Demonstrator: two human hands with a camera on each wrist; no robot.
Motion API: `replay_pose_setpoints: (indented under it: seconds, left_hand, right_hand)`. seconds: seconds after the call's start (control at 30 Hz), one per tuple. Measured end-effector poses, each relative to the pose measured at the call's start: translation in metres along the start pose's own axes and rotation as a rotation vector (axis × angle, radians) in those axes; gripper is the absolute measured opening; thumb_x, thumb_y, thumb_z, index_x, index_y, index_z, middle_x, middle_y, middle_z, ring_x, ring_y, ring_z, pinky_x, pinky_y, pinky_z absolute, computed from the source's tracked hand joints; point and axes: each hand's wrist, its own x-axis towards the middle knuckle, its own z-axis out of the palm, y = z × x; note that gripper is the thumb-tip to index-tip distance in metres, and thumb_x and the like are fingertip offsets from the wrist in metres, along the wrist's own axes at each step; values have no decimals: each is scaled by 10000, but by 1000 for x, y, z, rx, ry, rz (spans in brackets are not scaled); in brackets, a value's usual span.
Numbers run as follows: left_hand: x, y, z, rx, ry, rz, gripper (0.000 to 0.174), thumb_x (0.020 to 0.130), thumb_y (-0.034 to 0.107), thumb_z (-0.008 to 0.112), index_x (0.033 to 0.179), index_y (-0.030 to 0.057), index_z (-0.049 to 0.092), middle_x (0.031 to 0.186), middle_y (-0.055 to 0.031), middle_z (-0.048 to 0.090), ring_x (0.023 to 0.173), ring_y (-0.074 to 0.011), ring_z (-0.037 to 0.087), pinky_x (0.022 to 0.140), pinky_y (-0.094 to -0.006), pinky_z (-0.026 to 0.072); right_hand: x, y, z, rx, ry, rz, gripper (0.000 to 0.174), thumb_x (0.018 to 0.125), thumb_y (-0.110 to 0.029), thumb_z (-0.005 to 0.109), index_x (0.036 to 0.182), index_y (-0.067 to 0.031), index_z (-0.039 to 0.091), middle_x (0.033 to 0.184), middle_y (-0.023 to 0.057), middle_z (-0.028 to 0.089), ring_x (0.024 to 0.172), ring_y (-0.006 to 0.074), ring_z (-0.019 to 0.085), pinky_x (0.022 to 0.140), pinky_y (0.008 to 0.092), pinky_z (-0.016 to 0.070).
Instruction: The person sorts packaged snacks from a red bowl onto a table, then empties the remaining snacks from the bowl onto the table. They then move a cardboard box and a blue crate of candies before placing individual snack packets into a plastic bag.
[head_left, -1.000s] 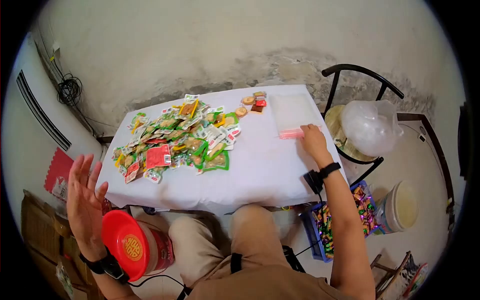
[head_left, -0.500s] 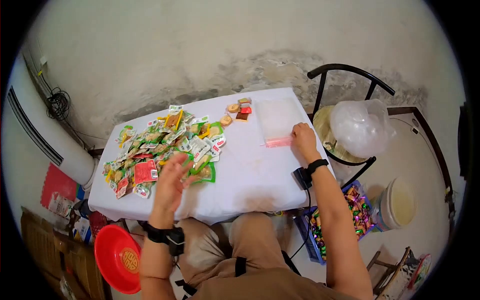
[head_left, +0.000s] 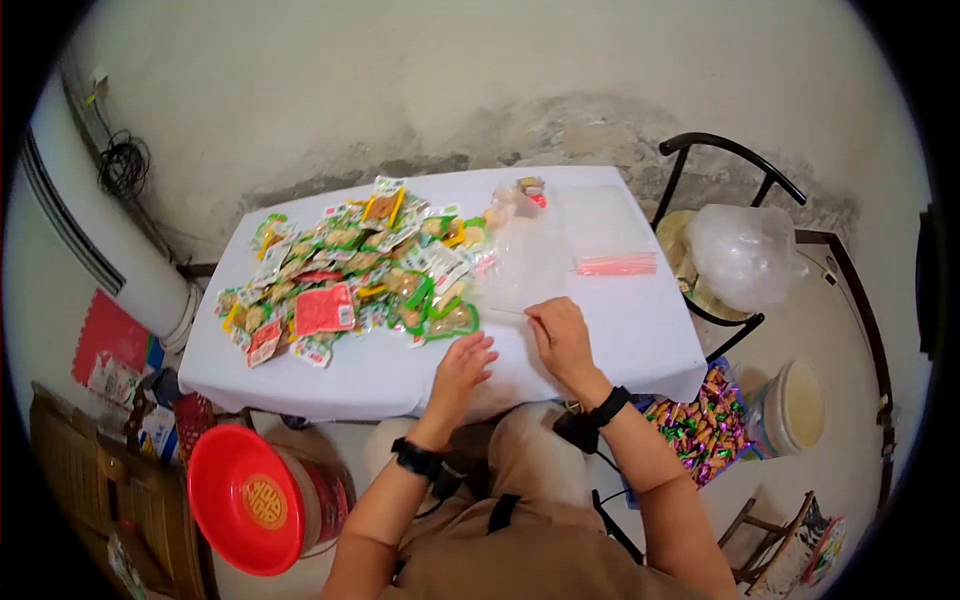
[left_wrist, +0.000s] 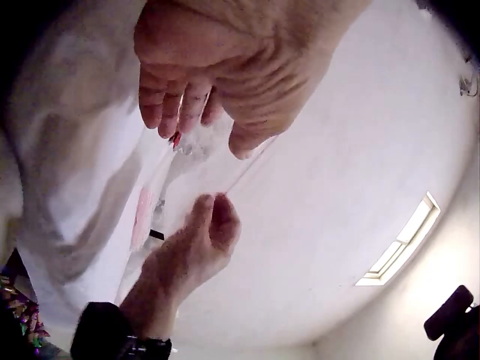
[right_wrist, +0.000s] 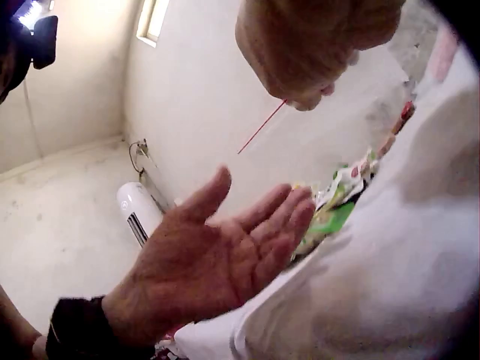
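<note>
My right hand [head_left: 565, 340] pinches the near edge of a thin clear plastic bag [head_left: 522, 262], held over the white-covered table; in the right wrist view a red line [right_wrist: 261, 127] runs along that bag's edge. My left hand [head_left: 462, 375] hovers just left of it, fingers extended and apart, holding nothing; the left wrist view shows its palm [left_wrist: 225, 67] near the bag's edge. A heap of packaged snacks [head_left: 350, 262] lies to the left. More clear bags with pink-red edges [head_left: 615, 263] lie stacked at the right.
Small wrapped snacks [head_left: 530, 187] sit at the table's back, partly seen through the bag. A red basin [head_left: 225, 500] stands below left, a blue crate of wrapped sweets [head_left: 705, 425] below right. A chair [head_left: 735, 145] holds a large clear bag [head_left: 745, 255]; a bucket [head_left: 795, 410] is nearby.
My right hand has drawn a bag off the stack, leftward and toward my body. The left hand has come in from the far left, over the table's front edge, beside the right.
</note>
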Motion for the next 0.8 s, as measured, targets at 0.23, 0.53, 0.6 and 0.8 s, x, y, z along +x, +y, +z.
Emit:
replay_pose_setpoints:
  seconds: [0.23, 0.53, 0.6, 0.8]
  left_hand:
    - [29, -26, -10, -28, 125, 53, 208, 885, 195, 504, 1035, 52, 520, 958, -35, 597, 837, -117, 590, 620, -227, 466]
    - [28, -27, -14, -129, 118, -47, 231, 898, 180, 461, 1053, 31, 547, 948, -62, 623, 818, -138, 617, 630, -225, 482]
    - [28, -29, -16, -128, 105, -46, 253, 900, 183, 451, 1072, 20, 540, 954, -72, 625, 824, -143, 619, 641, -226, 484]
    - [26, -21, -14, -112, 90, -71, 279, 902, 172, 416, 1100, 5, 521, 1019, -102, 610, 851, -150, 612, 682, -232, 483]
  right_hand:
    - [-27, -30, 40, 95, -113, 62, 122, 694, -48, 624, 810, -39, 588, 774, 107, 552, 757, 290, 515, 670, 365, 404]
    - [-40, -21, 45, 73, -148, 168, 88, 697, -88, 630, 773, -55, 600, 742, 88, 539, 744, 272, 514, 638, 364, 394]
    - [-37, -22, 45, 71, -153, 195, 80, 698, -88, 628, 767, -57, 600, 742, 88, 539, 745, 271, 514, 638, 362, 395]
    - [-37, -18, 49, 56, -186, 179, 84, 695, -93, 642, 728, -55, 575, 737, 85, 533, 746, 269, 513, 631, 363, 398]
